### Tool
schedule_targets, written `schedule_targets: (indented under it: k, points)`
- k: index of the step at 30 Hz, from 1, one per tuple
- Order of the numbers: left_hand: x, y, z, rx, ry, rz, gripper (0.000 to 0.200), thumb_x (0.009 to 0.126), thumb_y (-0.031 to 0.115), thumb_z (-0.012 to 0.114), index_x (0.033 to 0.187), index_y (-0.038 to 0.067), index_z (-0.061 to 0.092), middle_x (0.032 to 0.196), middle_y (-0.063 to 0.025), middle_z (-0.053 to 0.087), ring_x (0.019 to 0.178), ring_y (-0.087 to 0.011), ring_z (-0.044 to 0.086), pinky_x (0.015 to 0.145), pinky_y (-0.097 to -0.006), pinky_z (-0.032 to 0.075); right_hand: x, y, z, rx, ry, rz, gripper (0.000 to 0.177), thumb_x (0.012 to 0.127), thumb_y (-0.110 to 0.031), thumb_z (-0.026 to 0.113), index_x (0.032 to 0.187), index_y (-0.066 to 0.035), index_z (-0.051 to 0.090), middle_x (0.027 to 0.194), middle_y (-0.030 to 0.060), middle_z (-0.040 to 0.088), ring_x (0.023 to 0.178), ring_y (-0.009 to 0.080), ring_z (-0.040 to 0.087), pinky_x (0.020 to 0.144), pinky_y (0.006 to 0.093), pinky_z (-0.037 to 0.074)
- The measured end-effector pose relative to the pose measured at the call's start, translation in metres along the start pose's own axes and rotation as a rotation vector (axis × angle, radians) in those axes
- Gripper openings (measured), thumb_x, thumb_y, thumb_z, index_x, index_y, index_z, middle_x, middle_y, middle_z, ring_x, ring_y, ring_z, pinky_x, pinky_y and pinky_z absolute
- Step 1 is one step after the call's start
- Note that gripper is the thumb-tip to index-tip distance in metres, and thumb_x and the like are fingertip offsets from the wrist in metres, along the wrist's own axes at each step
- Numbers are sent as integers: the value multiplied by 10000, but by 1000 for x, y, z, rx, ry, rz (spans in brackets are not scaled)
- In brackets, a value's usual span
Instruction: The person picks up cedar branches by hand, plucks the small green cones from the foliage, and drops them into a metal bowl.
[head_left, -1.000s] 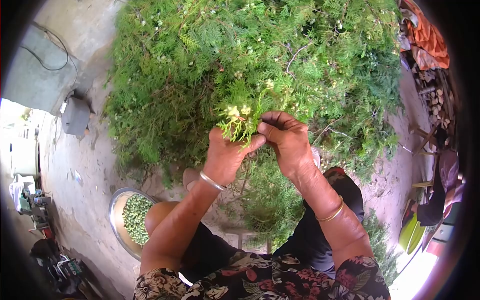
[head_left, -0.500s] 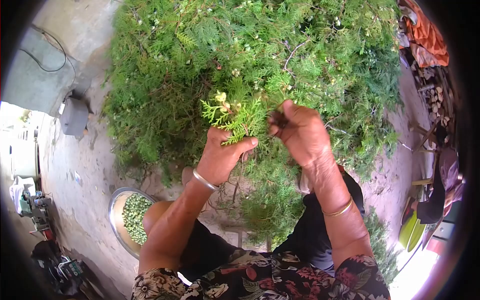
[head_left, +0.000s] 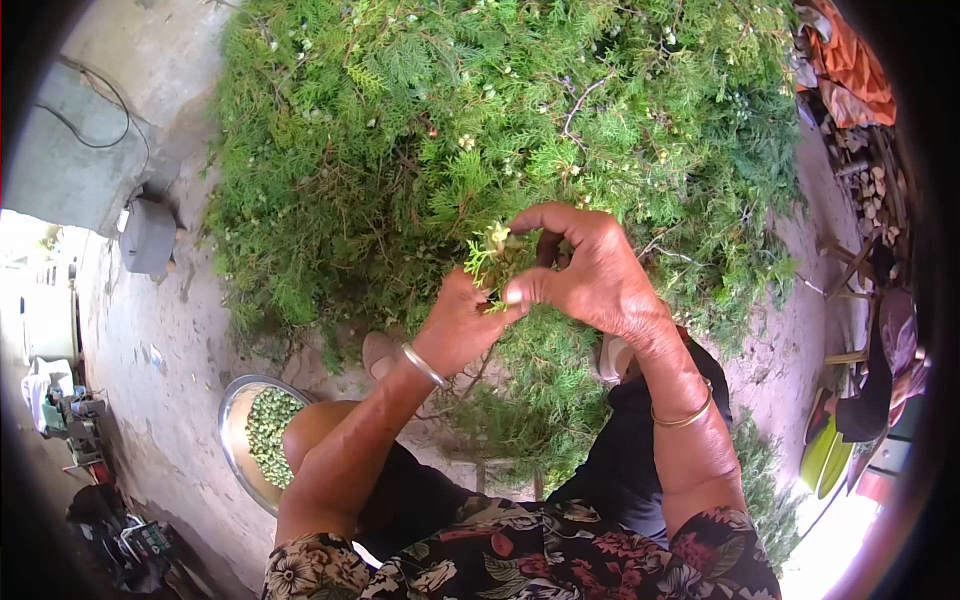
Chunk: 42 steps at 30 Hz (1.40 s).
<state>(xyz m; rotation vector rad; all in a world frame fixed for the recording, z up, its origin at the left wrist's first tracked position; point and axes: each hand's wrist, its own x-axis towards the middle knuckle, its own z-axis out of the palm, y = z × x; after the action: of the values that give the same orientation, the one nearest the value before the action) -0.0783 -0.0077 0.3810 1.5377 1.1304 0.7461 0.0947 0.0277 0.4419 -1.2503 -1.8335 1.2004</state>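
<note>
Low in front of the green heap, my left hand is closed on a small leafy evergreen sprig with pale green cones at its tip. My right hand curls round the sprig from the right. Its thumb lies by my left thumb and its index finger arches to the cones; the other fingertips are partly hidden. A metal bowl holding many small green cones stands on the floor by my left knee.
A large heap of cut evergreen branches fills the space ahead. A grey pot-like container stands at left. Stacked firewood, an orange cloth and a yellow-green object are at right.
My right hand has moved left and closed in around the sprig, with its thumb now near my left hand. The left hand has shifted slightly down and right, with the sprig turned.
</note>
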Motion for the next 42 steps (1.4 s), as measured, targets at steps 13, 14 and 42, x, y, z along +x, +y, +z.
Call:
schedule_targets:
  k: [13, 14, 42]
  points:
    - [5, 3, -4, 246, -217, -280, 331, 777, 163, 706, 1046, 3, 599, 955, -117, 621, 867, -195, 584, 785, -348, 465, 2, 0, 3, 8, -88, 58, 272, 690, -32, 653, 941, 38, 576, 726, 71, 599, 670, 119, 563, 610, 286, 487]
    - [3, -2, 2, 242, -31, 43, 280, 743, 150, 715, 932, -20, 598, 837, -154, 612, 745, -257, 590, 691, -363, 470, 2, 1, 3, 7, -88, 59, 272, 690, -32, 653, 941, 38, 576, 726, 71, 599, 670, 119, 563, 610, 286, 487]
    - [-12, 2, 4, 148, -29, 99, 366, 824, 193, 677, 563, 0, 507, 463, -33, 455, 437, -77, 410, 428, -268, 335, 17, 18, -11, -89, 656, -19, 114, 786, -42, 608, 885, 13, 627, 720, 94, 658, 621, 130, 601, 570, 274, 480]
